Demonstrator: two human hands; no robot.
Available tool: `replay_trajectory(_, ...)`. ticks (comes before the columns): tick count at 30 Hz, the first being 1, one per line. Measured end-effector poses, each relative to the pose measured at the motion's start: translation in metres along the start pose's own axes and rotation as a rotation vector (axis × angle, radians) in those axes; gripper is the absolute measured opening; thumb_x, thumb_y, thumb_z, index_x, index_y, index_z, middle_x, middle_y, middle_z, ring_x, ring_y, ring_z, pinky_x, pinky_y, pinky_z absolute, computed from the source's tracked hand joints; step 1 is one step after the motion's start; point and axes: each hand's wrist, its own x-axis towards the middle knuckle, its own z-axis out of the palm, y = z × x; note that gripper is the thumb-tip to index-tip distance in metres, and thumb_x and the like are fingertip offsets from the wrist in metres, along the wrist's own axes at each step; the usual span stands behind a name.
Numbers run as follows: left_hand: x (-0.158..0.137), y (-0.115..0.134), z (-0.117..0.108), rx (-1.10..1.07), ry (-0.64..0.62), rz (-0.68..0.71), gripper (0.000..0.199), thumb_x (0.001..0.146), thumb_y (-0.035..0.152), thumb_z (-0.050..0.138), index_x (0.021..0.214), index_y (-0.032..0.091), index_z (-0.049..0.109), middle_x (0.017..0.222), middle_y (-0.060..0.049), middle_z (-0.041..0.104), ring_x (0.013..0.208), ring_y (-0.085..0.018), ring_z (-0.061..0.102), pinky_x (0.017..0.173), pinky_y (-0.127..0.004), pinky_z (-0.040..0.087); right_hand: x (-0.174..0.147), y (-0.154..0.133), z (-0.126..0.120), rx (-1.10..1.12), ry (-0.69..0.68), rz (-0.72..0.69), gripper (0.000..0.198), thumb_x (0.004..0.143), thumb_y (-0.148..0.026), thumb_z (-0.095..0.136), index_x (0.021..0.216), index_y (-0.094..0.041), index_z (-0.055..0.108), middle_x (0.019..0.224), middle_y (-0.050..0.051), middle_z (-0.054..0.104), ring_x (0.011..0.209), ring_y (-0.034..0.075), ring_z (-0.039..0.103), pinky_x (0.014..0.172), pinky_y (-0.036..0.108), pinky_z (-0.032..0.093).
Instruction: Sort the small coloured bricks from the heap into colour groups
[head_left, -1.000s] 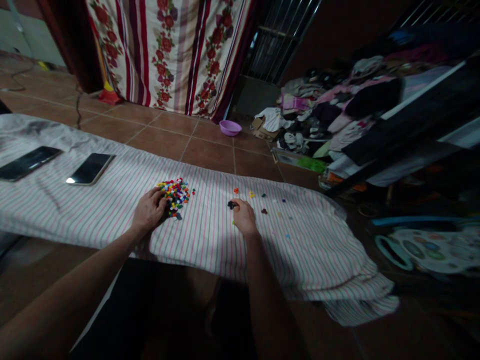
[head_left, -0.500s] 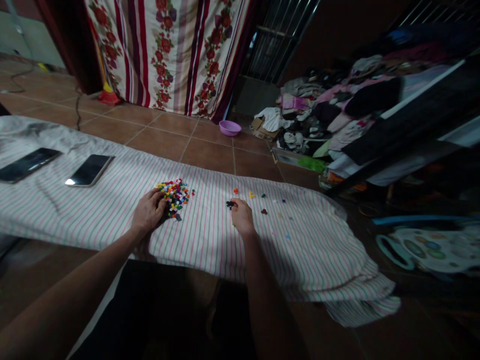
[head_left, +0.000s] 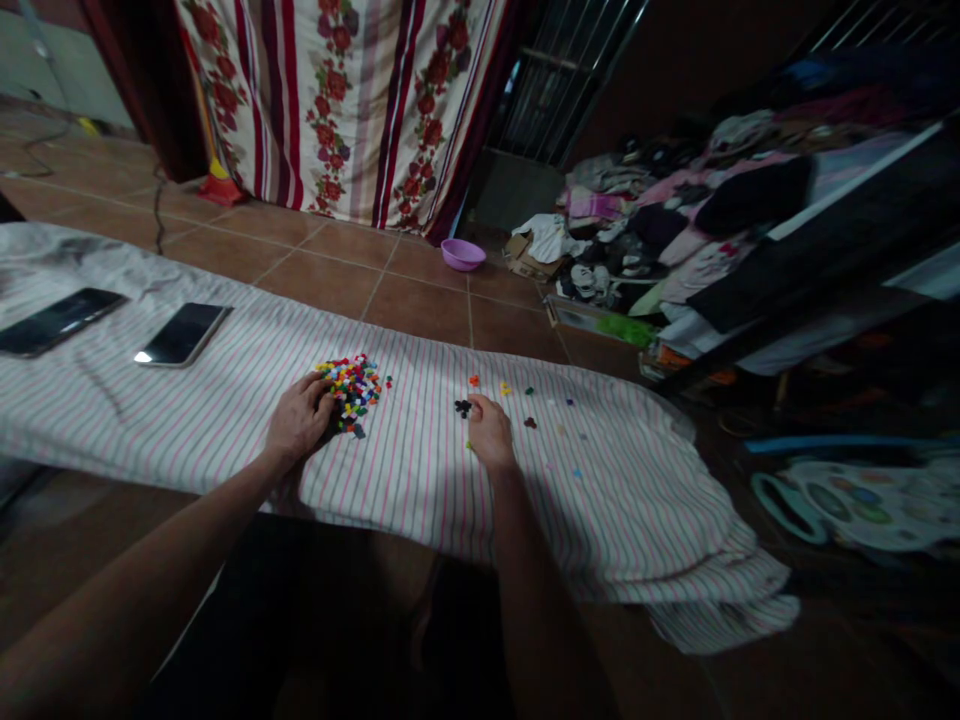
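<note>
A heap of small multicoloured plastic pieces (head_left: 356,385) lies on the striped cloth (head_left: 420,460). My left hand (head_left: 298,418) rests at its left edge, fingers spread and touching the pieces. Right of the heap, my right hand (head_left: 491,432) is closed beside a cluster of black pieces (head_left: 463,408), thumb and fingers pressed together. Whatever its fingertips may hold is hidden. Around this hand lie small groups sorted by colour: orange pieces (head_left: 474,380), yellow pieces (head_left: 505,388), dark green pieces (head_left: 529,391), brown pieces (head_left: 530,423) and light blue pieces (head_left: 577,473).
Two phones lie on the cloth at the left, a dark one (head_left: 60,322) and a white-edged one (head_left: 182,335). On the tiled floor beyond are a purple basin (head_left: 463,255) and a heap of clothes (head_left: 637,225). A flowered curtain (head_left: 352,110) hangs behind.
My right hand has shifted slightly right, away from the black pieces, so more of that cluster shows. My left hand stays at the heap. The whole view has moved slightly.
</note>
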Motion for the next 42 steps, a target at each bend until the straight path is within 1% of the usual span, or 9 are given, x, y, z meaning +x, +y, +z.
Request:
replay_trajectory(5,0.0,-0.001,-0.001,-0.031,-0.002,-0.04,0.042,0.088,0.034,0.034,0.111,0.017,0.065,0.134,-0.013,0.059,0.128,-0.026,0.053,0.113,-0.046,0.04,-0.004,-0.025,-0.006,-0.034,0.121,-0.088,0.035,0.085,-0.01,0.044,0.107,-0.017,0.07,0.111,0.013,0.065,0.108,0.024,0.057,0.098,0.037,0.044)
replay_trajectory(7,0.0,-0.002,-0.001,-0.049,0.018,-0.046,0.04,0.087,0.031,0.036,0.112,0.018,0.064,0.134,-0.011,0.059,0.127,-0.025,0.054,0.113,-0.046,0.04,-0.007,-0.041,-0.004,0.002,0.112,-0.158,0.033,0.088,-0.013,0.044,0.108,-0.018,0.069,0.111,0.013,0.064,0.107,0.024,0.057,0.098,0.038,0.044)
replay_trajectory(12,0.0,-0.005,0.002,-0.084,0.04,-0.07,0.039,0.087,0.028,0.036,0.113,0.02,0.063,0.131,-0.009,0.062,0.126,-0.024,0.055,0.113,-0.045,0.042,-0.021,-0.082,0.02,0.136,-0.152,-0.382,0.032,0.091,-0.014,0.044,0.109,-0.022,0.068,0.104,0.007,0.064,0.097,0.019,0.06,0.092,0.032,0.047)
replay_trajectory(15,0.0,-0.005,0.002,-0.092,0.06,-0.08,0.038,0.087,0.027,0.035,0.111,0.019,0.064,0.132,-0.01,0.061,0.126,-0.023,0.055,0.112,-0.044,0.043,-0.03,-0.1,0.035,0.157,-0.318,-0.493,0.03,0.092,-0.013,0.046,0.11,-0.023,0.067,0.105,0.006,0.064,0.099,0.017,0.061,0.093,0.029,0.047)
replay_trajectory(18,-0.001,-0.005,0.003,-0.098,0.07,-0.077,0.038,0.086,0.024,0.035,0.11,0.018,0.064,0.133,-0.01,0.06,0.126,-0.023,0.055,0.112,-0.042,0.043,-0.037,-0.112,0.042,0.137,-0.425,-0.568,0.026,0.093,-0.013,0.049,0.109,-0.021,0.068,0.104,0.006,0.064,0.1,0.017,0.06,0.093,0.029,0.047)
replay_trajectory(22,0.0,-0.005,0.003,-0.107,0.069,-0.082,0.038,0.087,0.024,0.034,0.109,0.016,0.065,0.132,-0.012,0.06,0.125,-0.024,0.055,0.112,-0.044,0.043,-0.039,-0.122,0.042,0.077,-0.486,-0.574,0.026,0.091,-0.013,0.054,0.111,-0.02,0.069,0.107,0.006,0.063,0.103,0.017,0.059,0.095,0.03,0.046)
replay_trajectory(28,0.0,-0.005,0.005,-0.105,0.067,-0.085,0.036,0.087,0.025,0.036,0.108,0.017,0.064,0.131,-0.011,0.061,0.126,-0.023,0.054,0.113,-0.042,0.041,-0.036,-0.121,0.044,0.045,-0.531,-0.556,0.028,0.091,-0.014,0.054,0.113,-0.022,0.069,0.108,0.006,0.062,0.103,0.016,0.058,0.096,0.029,0.045)
replay_trajectory(35,0.0,-0.002,0.003,-0.091,0.06,-0.093,0.038,0.087,0.027,0.036,0.108,0.014,0.065,0.13,-0.013,0.061,0.126,-0.024,0.054,0.114,-0.041,0.04,-0.035,-0.118,0.044,0.037,-0.537,-0.535,0.029,0.093,-0.009,0.047,0.111,-0.016,0.069,0.109,0.009,0.064,0.105,0.017,0.06,0.099,0.03,0.044)
replay_trajectory(42,0.0,-0.003,0.005,-0.083,0.078,-0.085,0.037,0.087,0.027,0.036,0.107,0.015,0.065,0.13,-0.012,0.061,0.126,-0.024,0.054,0.114,-0.042,0.04,-0.034,-0.118,0.044,0.048,-0.523,-0.536,0.033,0.091,-0.007,0.047,0.113,-0.019,0.068,0.112,0.009,0.063,0.106,0.018,0.06,0.097,0.032,0.046)
